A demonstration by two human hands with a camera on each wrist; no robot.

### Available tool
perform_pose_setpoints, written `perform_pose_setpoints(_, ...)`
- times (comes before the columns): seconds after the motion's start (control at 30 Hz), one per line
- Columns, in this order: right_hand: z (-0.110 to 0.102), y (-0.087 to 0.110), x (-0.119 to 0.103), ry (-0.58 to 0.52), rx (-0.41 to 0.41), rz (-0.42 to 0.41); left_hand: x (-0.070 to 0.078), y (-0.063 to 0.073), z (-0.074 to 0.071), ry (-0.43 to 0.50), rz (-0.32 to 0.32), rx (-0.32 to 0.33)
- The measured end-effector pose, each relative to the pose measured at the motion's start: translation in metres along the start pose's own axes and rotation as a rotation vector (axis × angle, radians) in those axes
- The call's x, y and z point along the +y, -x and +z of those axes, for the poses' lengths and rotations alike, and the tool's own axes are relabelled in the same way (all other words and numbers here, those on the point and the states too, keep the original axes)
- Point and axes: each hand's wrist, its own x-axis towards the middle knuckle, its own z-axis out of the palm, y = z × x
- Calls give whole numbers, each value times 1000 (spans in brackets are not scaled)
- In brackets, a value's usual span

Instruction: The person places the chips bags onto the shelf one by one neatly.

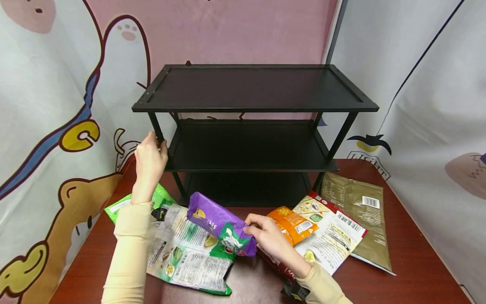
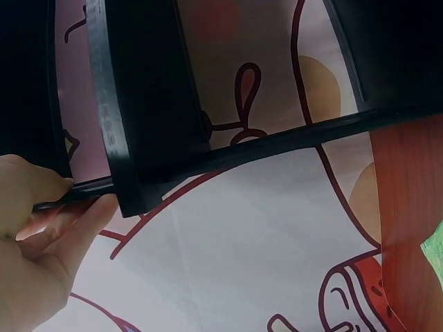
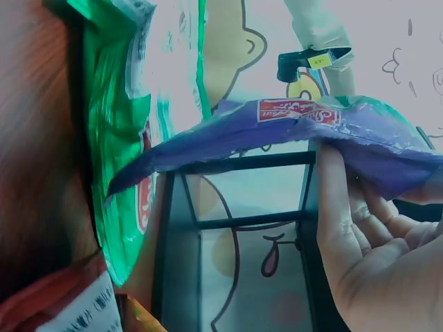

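Observation:
My left hand grips the front left post of a black three-tier shelf, just above its middle board. In the left wrist view, the thumb and fingers of that hand close round the thin black post. My right hand pinches a purple snack bag by its right end, in front of the shelf. The right wrist view shows the purple bag held up between thumb and fingers. Below it lies a large green and white bag, partly covered by the purple one in the head view.
A bright green bag lies behind the left forearm. At right are an orange bag, a red and cream bag and a flat olive-gold bag. All lie on the reddish-brown table. Printed cloth hangs behind and beside.

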Motion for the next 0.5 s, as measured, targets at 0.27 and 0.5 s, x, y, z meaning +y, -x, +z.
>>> perform_pose_setpoints(0.27, -7, -3, 3, -207, -25, 168, 0, 0, 0, 1, -5, 0)
perform_pose_setpoints(0.5, -18, -9, 9, -219, 3, 256, -1, -1, 0, 1, -9, -1)
